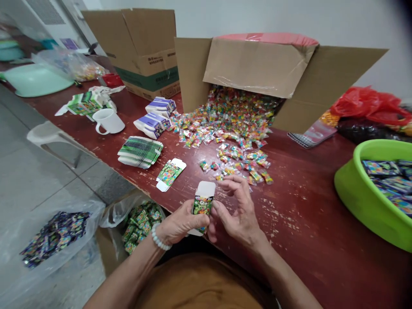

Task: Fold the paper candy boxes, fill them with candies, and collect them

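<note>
My left hand (180,223) grips a small green printed carton (202,201) near the table's front edge; the carton's white top flap stands open. My right hand (236,210) is at the carton's right side, thumb against it and fingers curled above it. Just beyond my hands lies a spread of small wrapped candies (231,133) spilling from a tipped cardboard box (257,68). A flat unfolded carton (170,173) lies to the left of my hands.
A stack of flat green cartons (140,151), purple-white cartons (154,124), a white mug (107,121) and an upright cardboard box (144,47) stand to the left. A green basin (363,193) of packets sits right. Bags of packed cartons (141,221) lie below the table edge.
</note>
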{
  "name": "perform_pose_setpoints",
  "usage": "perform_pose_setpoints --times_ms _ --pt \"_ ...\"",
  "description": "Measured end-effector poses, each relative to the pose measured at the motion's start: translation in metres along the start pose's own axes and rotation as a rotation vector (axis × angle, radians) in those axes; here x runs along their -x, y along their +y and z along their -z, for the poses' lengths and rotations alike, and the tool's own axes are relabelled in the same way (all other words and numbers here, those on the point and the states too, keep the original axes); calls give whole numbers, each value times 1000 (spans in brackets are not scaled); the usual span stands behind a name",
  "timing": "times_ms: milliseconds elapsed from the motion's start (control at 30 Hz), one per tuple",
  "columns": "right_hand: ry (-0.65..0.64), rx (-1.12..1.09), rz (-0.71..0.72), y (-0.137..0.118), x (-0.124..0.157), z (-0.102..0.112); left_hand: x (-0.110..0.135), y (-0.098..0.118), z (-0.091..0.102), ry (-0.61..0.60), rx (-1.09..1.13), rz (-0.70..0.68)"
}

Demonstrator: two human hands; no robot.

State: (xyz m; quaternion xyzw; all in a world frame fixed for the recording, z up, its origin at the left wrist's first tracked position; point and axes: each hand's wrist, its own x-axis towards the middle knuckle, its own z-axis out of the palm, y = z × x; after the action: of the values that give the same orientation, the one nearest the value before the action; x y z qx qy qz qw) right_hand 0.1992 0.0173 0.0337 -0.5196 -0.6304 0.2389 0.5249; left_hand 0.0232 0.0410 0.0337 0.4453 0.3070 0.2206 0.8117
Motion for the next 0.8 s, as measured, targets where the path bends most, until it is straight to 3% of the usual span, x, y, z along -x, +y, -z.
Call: perform_pose_setpoints --times_ms 100,200,267,400,600,700,800 --pt "-21 -19 -53 -2 0 2 -3 -2 -6 164 -64 16" --pt "-240 -308 -333 1 1 -1 -7 -3 -12 293 -101 34" --pt "-301 -437 -442 3 0 -5 -8 -2 -14 320 -164 6" --pt "-146 -397 -392 8 -3 -6 -5 2 -13 409 -285 -145" --pt "-60 -438 -436 12 -3 -12 0 -6 -16 610 -229 -332" --pt "-12 -499 -410 13 0 -18 1 -9 -18 620 -274 -344" --pt "-57 -510 -368 14 1 -19 3 -5 -18 618 -283 -297"
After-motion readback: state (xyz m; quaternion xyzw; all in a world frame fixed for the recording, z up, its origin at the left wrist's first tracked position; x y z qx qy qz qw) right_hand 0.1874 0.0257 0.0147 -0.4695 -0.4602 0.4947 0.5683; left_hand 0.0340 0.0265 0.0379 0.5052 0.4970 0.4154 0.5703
